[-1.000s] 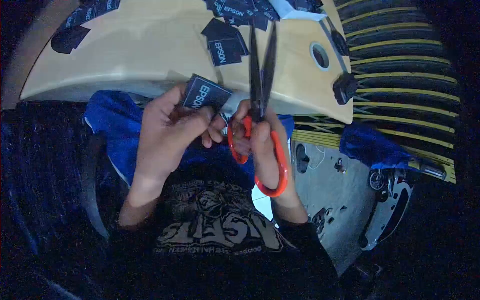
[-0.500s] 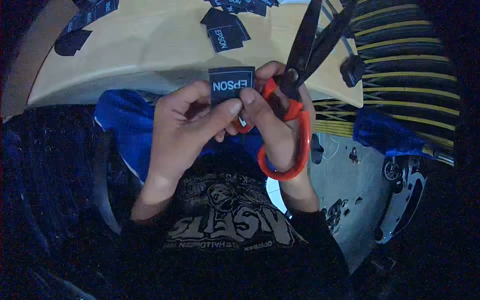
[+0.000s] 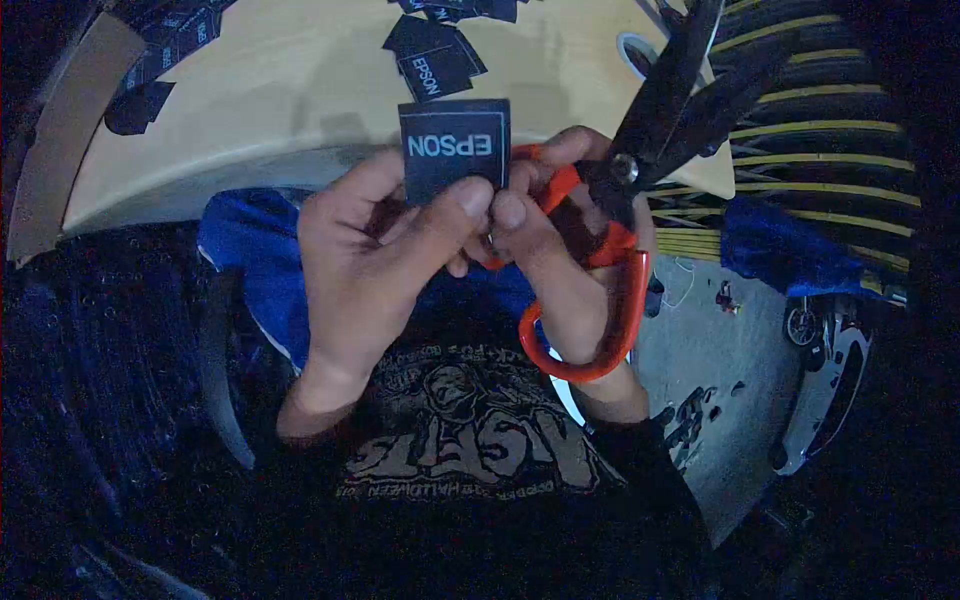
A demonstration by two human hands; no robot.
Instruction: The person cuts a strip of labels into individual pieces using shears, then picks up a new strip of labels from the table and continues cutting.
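Observation:
Between the thumb and fingers of my left hand (image 3: 370,260) is a small black label (image 3: 455,150) printed EPSON, held up in front of the table edge. My right hand (image 3: 560,260) touches the label's lower right corner with its thumb. Hooked on that same hand are scissors (image 3: 625,170) with red handles and dark blades, which point up and right and stand apart. One red loop hangs around the thumb and palm side. The right fingers behind the label are partly hidden.
A pale wooden table (image 3: 290,90) curves ahead. On it lie an EPSON label (image 3: 430,70), more dark labels (image 3: 180,40) at the left, and others at the far edge. A cardboard edge (image 3: 70,130) borders the left. Yellow-striped dark racking (image 3: 810,130) stands at right, with blue cloth (image 3: 780,250) below.
The label has risen slightly and shows more of its face, as my right thumb has slid down toward its lower corner. The scissors have shifted a little right.

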